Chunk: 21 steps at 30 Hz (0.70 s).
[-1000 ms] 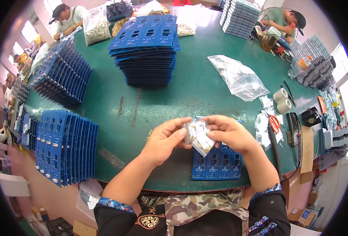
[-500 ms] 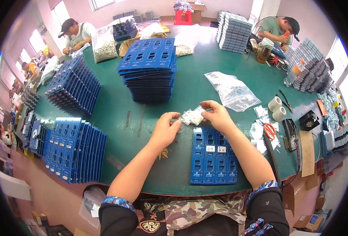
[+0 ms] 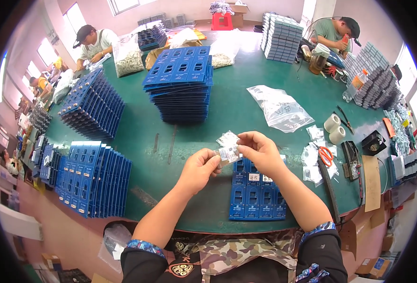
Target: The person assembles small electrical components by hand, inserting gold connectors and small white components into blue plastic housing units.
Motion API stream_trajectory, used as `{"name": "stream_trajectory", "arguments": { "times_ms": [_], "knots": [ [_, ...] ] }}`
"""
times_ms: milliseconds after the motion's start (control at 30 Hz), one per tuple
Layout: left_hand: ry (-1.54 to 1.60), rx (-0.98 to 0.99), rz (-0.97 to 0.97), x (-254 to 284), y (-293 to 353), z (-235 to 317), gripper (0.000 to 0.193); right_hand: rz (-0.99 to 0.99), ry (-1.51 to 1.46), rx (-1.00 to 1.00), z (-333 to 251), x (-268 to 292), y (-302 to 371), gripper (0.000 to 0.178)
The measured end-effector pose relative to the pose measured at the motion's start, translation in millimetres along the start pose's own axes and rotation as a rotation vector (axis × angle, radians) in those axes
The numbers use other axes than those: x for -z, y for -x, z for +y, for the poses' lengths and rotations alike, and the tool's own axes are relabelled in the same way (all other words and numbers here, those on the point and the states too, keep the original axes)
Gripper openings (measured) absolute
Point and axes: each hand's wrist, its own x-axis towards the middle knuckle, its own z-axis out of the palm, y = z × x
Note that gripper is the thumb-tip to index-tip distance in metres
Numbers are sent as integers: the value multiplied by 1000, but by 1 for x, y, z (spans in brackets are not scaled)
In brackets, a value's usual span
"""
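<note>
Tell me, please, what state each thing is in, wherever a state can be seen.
Small clear packets, held up
Left hand, closed on the packets
Right hand, closed on the packets
Blue panel, flat on the green table, partly hidden
Blue stack, piled with uneven edges
Large clear bag, lying crumpled
Orange-handled scissors, lying down, blades' opening unclear
Jar, holding brown contents

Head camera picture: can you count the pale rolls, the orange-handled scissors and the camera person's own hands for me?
Pale rolls: 2
Orange-handled scissors: 1
Own hands, left hand and right hand: 2
Total: 5
The small clear packets being held overlap too much to count.
</note>
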Motion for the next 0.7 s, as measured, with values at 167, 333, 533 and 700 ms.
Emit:
{"name": "stream_trajectory", "arguments": {
  "times_ms": [167, 333, 533, 700],
  "knots": [
    [39, -49, 22, -1, 5, -9, 14, 36, 597, 524, -24, -20, 18, 15],
    [227, -13, -24, -3, 2, -13, 15, -114, 519, 263, -17, -29, 23, 17],
    [313, 60, -101, -3, 3, -10, 15, -151, 452, 130, -17, -26, 20, 17],
    [43, 31, -87, -6, 3, -11, 18, -182, 658, 132, -18, -26, 19, 17]
  ]
}}
